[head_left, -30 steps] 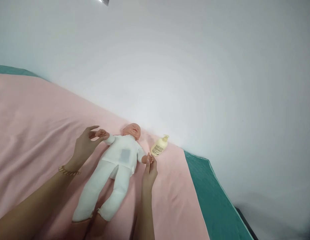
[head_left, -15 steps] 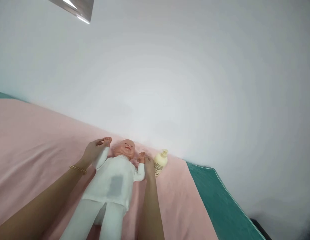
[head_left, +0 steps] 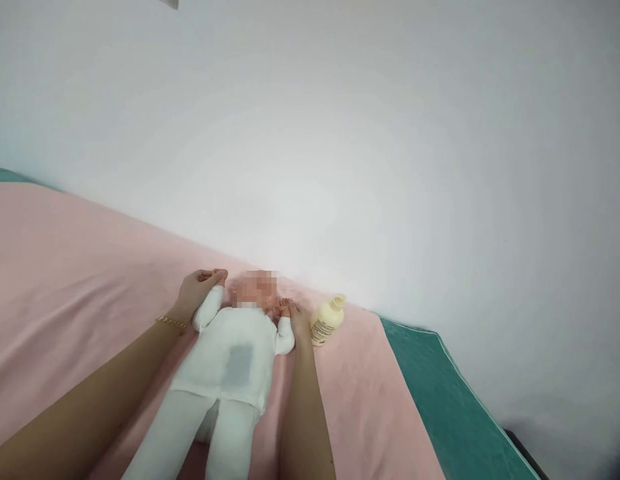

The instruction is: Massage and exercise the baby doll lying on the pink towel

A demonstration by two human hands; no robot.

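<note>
The doll [head_left: 203,363] lay between the two hands on the pink sheet [head_left: 363,383], its long axis slanting from its head, close to the sheet's far edge by the wall [head_left: 310,153], down toward the near edge, legs nearest the person. The left hand [head_left: 196,292] had its fingers closed on the doll's raised hand on the left of the view; the right hand [head_left: 301,323] gripped the other, its far fingers partly hidden. Both raised arms bent up beside the head. The bottle [head_left: 326,323] stood just beyond the right hand, the nearer one, toward the sheet's far right corner.
</note>
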